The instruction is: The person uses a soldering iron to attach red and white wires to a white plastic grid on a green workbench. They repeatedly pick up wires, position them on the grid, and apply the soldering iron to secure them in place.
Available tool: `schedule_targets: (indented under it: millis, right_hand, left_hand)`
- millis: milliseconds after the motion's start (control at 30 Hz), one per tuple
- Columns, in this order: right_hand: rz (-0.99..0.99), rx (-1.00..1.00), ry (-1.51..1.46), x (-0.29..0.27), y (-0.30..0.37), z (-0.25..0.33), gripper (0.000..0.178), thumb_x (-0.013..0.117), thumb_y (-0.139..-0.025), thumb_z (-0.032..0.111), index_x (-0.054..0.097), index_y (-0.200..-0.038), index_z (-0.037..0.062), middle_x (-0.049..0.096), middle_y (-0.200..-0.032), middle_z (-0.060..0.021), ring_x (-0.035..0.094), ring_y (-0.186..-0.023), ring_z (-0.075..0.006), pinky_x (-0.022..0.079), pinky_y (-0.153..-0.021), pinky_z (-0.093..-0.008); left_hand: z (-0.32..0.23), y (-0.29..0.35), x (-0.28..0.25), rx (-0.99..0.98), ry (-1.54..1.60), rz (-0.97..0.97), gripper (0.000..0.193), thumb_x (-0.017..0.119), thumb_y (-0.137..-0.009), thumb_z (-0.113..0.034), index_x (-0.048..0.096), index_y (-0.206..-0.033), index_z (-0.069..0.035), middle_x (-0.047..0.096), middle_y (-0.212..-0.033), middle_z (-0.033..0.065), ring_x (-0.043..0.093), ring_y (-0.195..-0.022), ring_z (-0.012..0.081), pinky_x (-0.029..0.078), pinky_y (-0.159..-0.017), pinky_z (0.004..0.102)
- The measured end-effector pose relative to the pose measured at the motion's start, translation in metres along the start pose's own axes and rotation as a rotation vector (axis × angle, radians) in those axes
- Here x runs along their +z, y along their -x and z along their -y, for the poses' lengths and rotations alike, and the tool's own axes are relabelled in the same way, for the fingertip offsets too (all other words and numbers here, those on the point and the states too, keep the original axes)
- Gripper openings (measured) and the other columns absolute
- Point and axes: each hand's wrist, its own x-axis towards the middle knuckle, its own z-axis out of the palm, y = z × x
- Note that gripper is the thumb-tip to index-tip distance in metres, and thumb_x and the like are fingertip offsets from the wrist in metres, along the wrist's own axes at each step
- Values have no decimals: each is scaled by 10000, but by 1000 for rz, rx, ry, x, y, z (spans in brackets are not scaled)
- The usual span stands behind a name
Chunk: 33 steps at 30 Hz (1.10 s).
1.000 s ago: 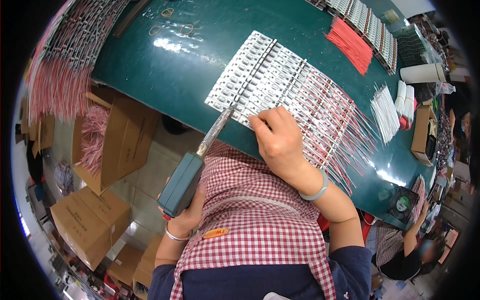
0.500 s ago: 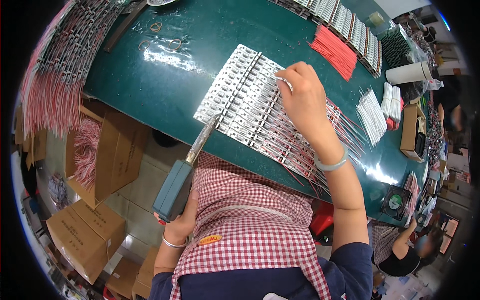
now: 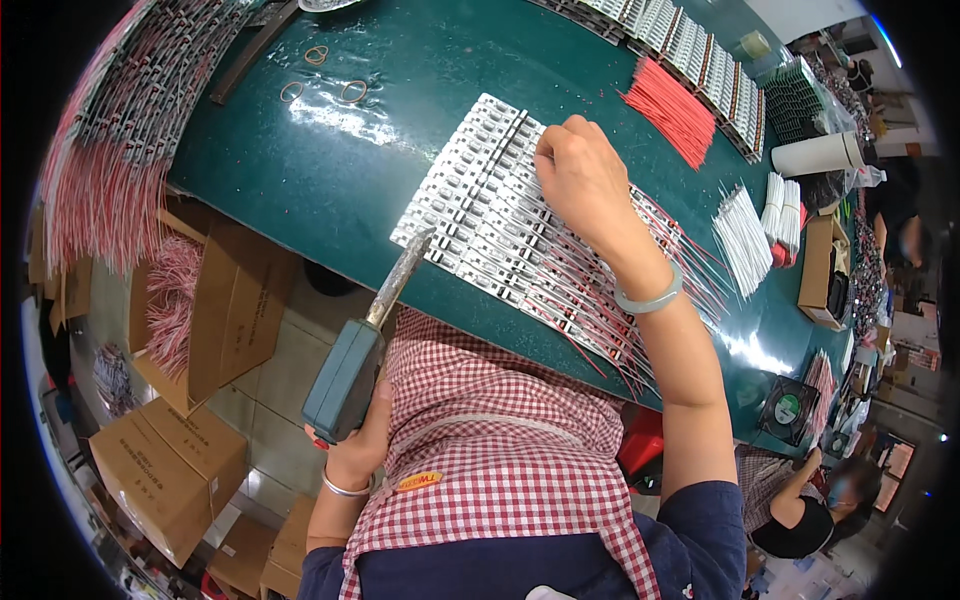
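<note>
Glossy green surface (image 3: 230, 185): red wires (image 3: 668, 110) near its far edge, cartons (image 3: 165, 490) on the floor (image 3: 285, 415) outside its near edge, a co-worker (image 3: 805, 515) beyond its right end. A white panel (image 3: 465, 190) lies by the near edge. The left grip (image 3: 362, 448) clasps a tool (image 3: 345, 378); the right grip (image 3: 585, 178) curls over the panel, whether holding anything I cannot tell.

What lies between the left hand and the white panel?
In the head view, the grey tool in the left hand; its metal shaft crosses the table edge toward the white panel.
</note>
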Motion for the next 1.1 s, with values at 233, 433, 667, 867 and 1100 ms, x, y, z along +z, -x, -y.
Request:
schedule_targets:
  millis: [233, 433, 667, 867, 1100]
  right_hand:
    - [167, -44, 170, -3, -21, 6, 94, 608, -745, 19, 653, -806, -37, 637, -907, -202, 621, -908, -359, 527, -765, -468]
    - [91, -171, 381, -26, -22, 18, 91, 606, -755, 15, 650, -833, -1, 653, -850, -176, 653, -851, -345, 512, -713, -469]
    - [-3, -2, 447, -103, 36, 8, 55, 545, -853, 38, 544, -798, 33, 658, -826, -152, 668, -790, -328, 484, -656, -453]
    - [-197, 71, -181, -96, 84, 33, 82, 640, -861, -11, 612, -932, 18, 632, -836, -142, 631, -747, -313, 502, -682, -417]
    - [-98, -34, -486, 2, 103, 81, 120, 660, -828, -37, 588, -910, 14, 567, -878, -139, 562, -828, -320, 463, -724, -421]
  left_hand:
    - [-1, -1, 2, 4, 20, -12, 341, 701, -854, 39, 637, -1189, 43, 646, -892, 47, 575, -680, 84, 464, -577, 236]
    - [-1, -1, 0, 54, -14, -38, 322, 696, -859, 38, 638, -1175, 46, 640, -858, 45, 560, -644, 83, 451, -557, 233]
    - [-1, 0, 0, 29, 65, -86, 313, 694, -859, 42, 637, -1166, 45, 642, -852, 47, 549, -618, 83, 434, -529, 231]
    - [-2, -4, -1, -3, 63, -41, 338, 702, -849, 40, 631, -1179, 45, 636, -848, 45, 548, -609, 82, 428, -526, 223]
    - [-1, 2, -5, 37, 61, -2, 340, 704, -852, 35, 628, -1183, 48, 641, -882, 55, 551, -626, 80, 437, -537, 217]
